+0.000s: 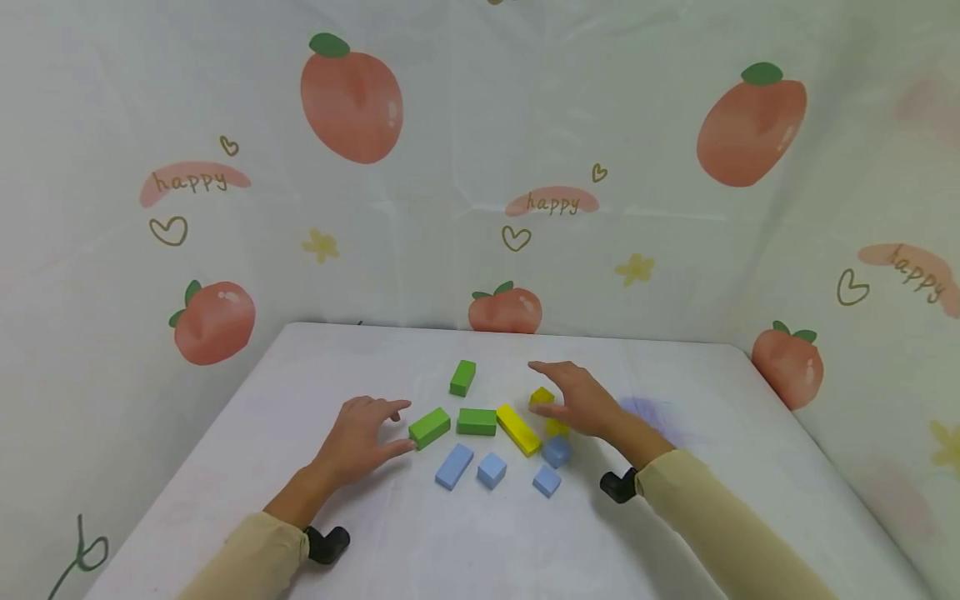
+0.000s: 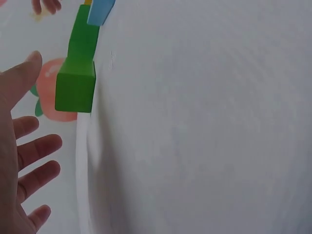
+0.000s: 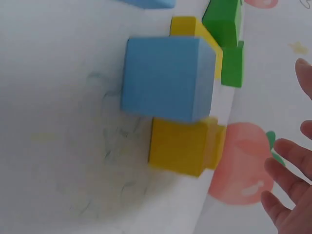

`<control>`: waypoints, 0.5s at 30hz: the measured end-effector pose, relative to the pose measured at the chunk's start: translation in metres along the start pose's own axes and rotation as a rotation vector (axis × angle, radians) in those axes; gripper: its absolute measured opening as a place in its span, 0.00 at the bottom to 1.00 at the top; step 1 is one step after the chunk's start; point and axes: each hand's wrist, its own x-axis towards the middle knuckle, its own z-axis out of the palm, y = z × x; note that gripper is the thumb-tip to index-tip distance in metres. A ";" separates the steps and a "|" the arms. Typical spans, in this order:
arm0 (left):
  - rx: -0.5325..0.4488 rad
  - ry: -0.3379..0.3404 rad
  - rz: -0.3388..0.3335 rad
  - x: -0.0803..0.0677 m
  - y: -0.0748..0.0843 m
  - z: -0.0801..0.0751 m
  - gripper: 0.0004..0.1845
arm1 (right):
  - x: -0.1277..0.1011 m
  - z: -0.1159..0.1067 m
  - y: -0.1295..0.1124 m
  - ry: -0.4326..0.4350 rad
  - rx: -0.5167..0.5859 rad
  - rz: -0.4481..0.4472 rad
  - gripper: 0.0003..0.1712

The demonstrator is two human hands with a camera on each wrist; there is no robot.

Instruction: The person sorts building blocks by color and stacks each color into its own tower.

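Beside the left end of a green block (image 1: pixel 429 427), my left hand (image 1: pixel 360 439) hovers with spread fingers and holds nothing. In the left wrist view the green block's end (image 2: pixel 75 90) faces the hand across a gap. My right hand (image 1: pixel 585 402) is over the yellow cubes (image 1: pixel 542 397), partly hiding them, its thumb and fingers apart and holding nothing. Another green block (image 1: pixel 477 422) and a long yellow block (image 1: pixel 519 430) lie between the hands. Close below the right hand is a blue cube (image 1: pixel 557 451), large in the right wrist view.
A third green block (image 1: pixel 462 377) lies farther back. Nearer me are a blue oblong block (image 1: pixel 454 466), a blue cube (image 1: pixel 492 470) and a smaller-looking blue block (image 1: pixel 547 481). The white table (image 1: pixel 420 550) meets a printed curtain (image 1: pixel 435 250) behind and at both sides.
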 end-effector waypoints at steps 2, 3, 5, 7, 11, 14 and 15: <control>0.005 0.005 -0.012 0.001 0.003 0.001 0.33 | 0.004 0.004 -0.005 -0.010 0.007 -0.006 0.39; 0.002 0.007 -0.019 0.002 0.005 0.002 0.33 | 0.007 0.005 -0.008 -0.016 0.011 -0.011 0.39; 0.001 0.009 -0.033 0.003 0.008 0.003 0.33 | 0.011 0.009 -0.014 -0.029 0.023 -0.021 0.39; -0.001 0.009 -0.046 0.004 0.010 0.005 0.32 | 0.015 0.012 -0.019 -0.042 0.045 -0.036 0.38; -0.014 0.016 -0.066 0.006 0.015 0.009 0.31 | 0.023 0.020 -0.030 -0.077 0.070 -0.051 0.37; -0.013 0.025 -0.080 0.007 0.017 0.011 0.31 | 0.030 0.027 -0.036 -0.102 0.085 -0.057 0.37; -0.009 0.027 -0.084 0.007 0.018 0.012 0.30 | 0.032 0.029 -0.038 -0.110 0.094 -0.060 0.37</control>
